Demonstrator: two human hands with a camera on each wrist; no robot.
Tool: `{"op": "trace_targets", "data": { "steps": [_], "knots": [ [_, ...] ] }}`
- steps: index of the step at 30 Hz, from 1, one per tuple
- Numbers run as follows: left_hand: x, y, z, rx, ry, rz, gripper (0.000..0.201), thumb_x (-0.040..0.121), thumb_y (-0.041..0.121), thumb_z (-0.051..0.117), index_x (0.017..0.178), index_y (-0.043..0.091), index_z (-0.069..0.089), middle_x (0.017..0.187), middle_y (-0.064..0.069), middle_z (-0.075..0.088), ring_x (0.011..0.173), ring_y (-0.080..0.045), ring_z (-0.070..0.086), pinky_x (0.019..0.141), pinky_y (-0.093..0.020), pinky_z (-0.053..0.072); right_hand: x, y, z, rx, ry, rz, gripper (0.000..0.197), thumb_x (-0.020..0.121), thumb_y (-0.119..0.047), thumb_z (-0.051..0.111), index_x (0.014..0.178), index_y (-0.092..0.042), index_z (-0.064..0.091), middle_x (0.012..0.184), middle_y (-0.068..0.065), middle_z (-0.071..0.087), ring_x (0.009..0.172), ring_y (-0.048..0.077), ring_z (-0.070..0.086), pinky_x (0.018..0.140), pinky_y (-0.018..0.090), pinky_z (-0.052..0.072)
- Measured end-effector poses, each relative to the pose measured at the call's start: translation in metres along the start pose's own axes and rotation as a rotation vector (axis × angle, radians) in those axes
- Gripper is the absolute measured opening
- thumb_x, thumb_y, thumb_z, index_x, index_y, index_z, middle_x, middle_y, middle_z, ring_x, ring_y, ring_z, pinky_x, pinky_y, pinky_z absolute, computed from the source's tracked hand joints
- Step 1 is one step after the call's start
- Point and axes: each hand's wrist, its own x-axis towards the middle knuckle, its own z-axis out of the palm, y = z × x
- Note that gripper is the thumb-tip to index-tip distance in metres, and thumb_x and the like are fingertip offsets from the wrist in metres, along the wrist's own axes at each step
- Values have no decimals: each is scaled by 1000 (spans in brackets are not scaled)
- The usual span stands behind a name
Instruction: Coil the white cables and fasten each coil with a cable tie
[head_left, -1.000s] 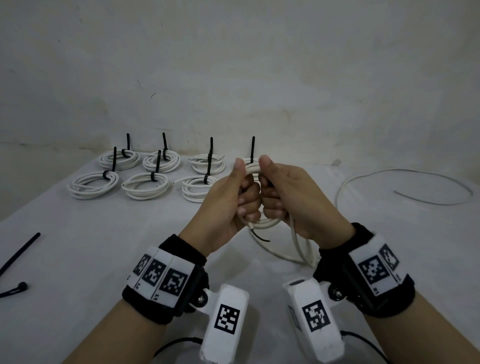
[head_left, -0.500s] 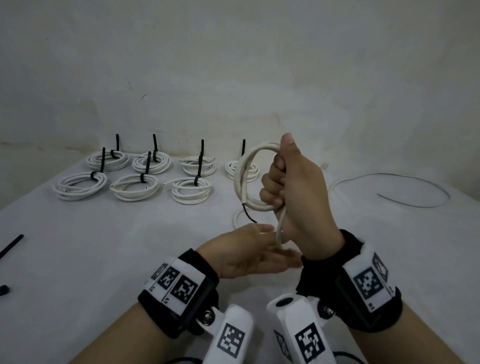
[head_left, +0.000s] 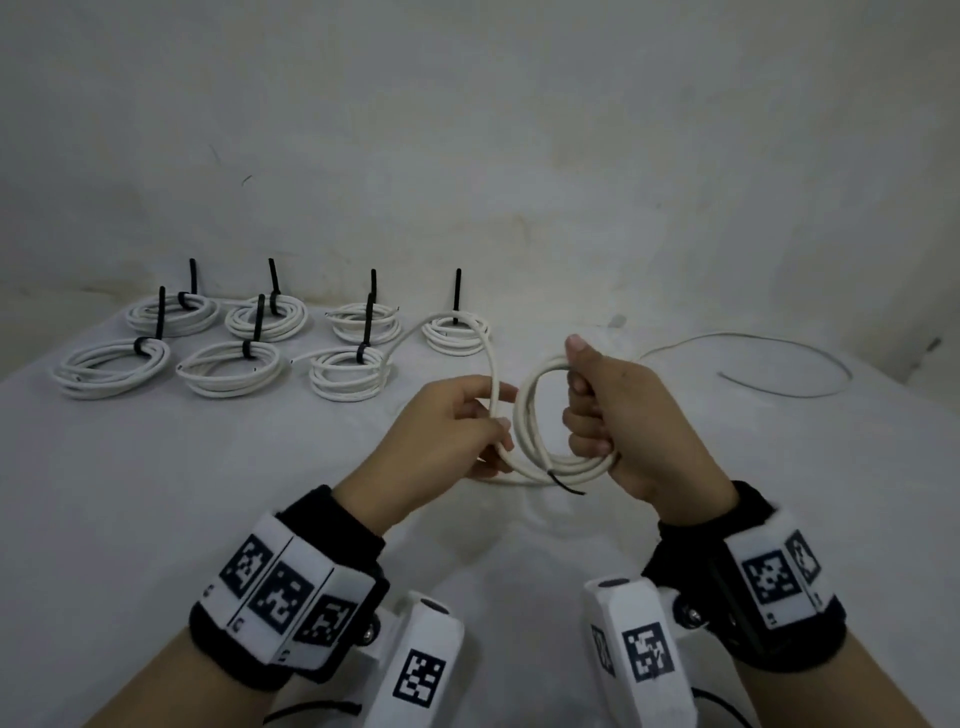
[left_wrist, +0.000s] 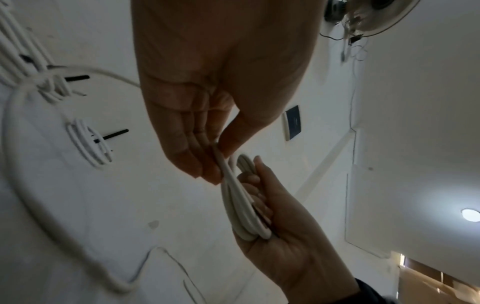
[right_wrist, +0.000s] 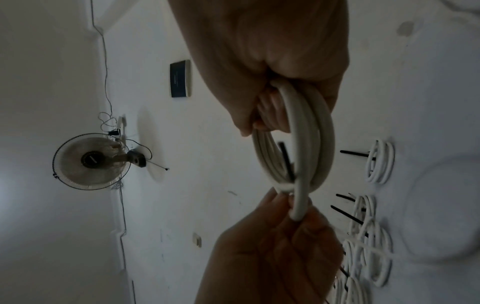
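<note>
My right hand (head_left: 582, 410) grips a partly wound coil of white cable (head_left: 523, 415) and holds it upright above the table; a black core end (head_left: 566, 486) sticks out at its bottom. To the coil's left, my left hand (head_left: 496, 418) pinches the cable's loose strand (head_left: 496, 374), which arches up and away to the left. In the left wrist view the left hand (left_wrist: 218, 156) pinches the strand just above the coil (left_wrist: 233, 205). In the right wrist view the coil (right_wrist: 303, 133) hangs from the right fist, and the left hand (right_wrist: 293, 207) pinches the strand below it.
Several tied coils (head_left: 228, 387), each with an upright black cable tie, lie in two rows at the back left of the white table (head_left: 156, 493). Another loose white cable (head_left: 779, 339) curves across the back right. A wall rises right behind the table.
My left hand has come up from below the right hand and now pinches the loose strand beside the coil. The right hand has lowered the coil slightly.
</note>
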Motion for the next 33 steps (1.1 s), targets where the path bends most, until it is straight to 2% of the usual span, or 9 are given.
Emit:
{"op": "trace_targets", "data": {
  "steps": [4, 8, 13, 16, 20, 24, 27, 30, 33],
  "knots": [
    [-2, 3, -2, 87, -3, 70, 30, 91, -6, 44, 93, 17, 64, 67, -5, 60, 54, -7, 58, 56, -19, 51, -2, 1, 4, -20, -73, 38, 40, 97, -35, 49, 65, -14, 34, 59, 0, 15, 42, 9, 15, 36, 18, 18],
    [0, -4, 0, 288, 83, 206, 30, 89, 2, 49, 107, 19, 66, 75, -7, 63, 65, -18, 59, 72, -32, 52, -3, -1, 4, -15, -98, 69, 41, 97, -35, 49, 65, -15, 33, 60, 0, 14, 43, 8, 14, 37, 17, 16],
    [-3, -3, -8, 527, 171, 406, 39, 85, 2, 57, 119, 21, 62, 86, 10, 57, 83, -1, 56, 79, -15, 45, -2, 5, 7, -17, -153, 118, 41, 96, -36, 49, 64, -15, 33, 59, -1, 15, 43, 8, 15, 36, 17, 17],
    [-4, -2, -11, 450, 4, 354, 44, 91, 0, 47, 119, 33, 55, 97, 6, 49, 92, 4, 52, 87, -16, 42, -3, 5, 5, 17, -202, 151, 42, 96, -37, 48, 63, -16, 33, 55, -4, 18, 42, 7, 15, 37, 17, 15],
    [-3, -1, -10, 122, -134, 253, 27, 100, 18, 41, 118, 27, 58, 104, -8, 60, 89, -15, 65, 85, -26, 52, -4, 3, 6, 15, -234, 128, 43, 96, -38, 47, 62, -16, 32, 54, -5, 19, 41, 7, 16, 37, 18, 15],
    [0, -3, -10, 37, -157, 203, 23, 98, 17, 39, 104, 21, 60, 74, -1, 57, 65, -10, 65, 65, -25, 53, -7, 6, 12, -13, -270, 96, 43, 96, -39, 46, 63, -16, 32, 55, -3, 18, 42, 7, 16, 37, 17, 17],
    [2, -6, -13, 1, -207, 93, 22, 100, 16, 35, 103, 18, 57, 62, 5, 54, 63, -11, 65, 66, -25, 55, -7, 11, 16, -72, -253, 72, 43, 95, -40, 47, 63, -14, 34, 55, -3, 19, 43, 8, 17, 38, 18, 18],
    [0, -7, -12, 42, -202, 18, 20, 101, 24, 35, 102, 13, 51, 66, 4, 54, 65, -9, 65, 73, -29, 54, -7, 15, 19, -144, -234, 27, 43, 94, -41, 49, 63, -13, 37, 53, -3, 21, 44, 10, 17, 38, 19, 20],
    [0, -7, -6, 197, -143, 74, 25, 100, 30, 37, 107, 7, 46, 75, 0, 49, 62, -5, 61, 61, -17, 50, -6, 20, 22, -129, -218, -2, 43, 93, -39, 50, 61, -13, 39, 50, -4, 22, 45, 11, 18, 40, 21, 21]
  ]
}}
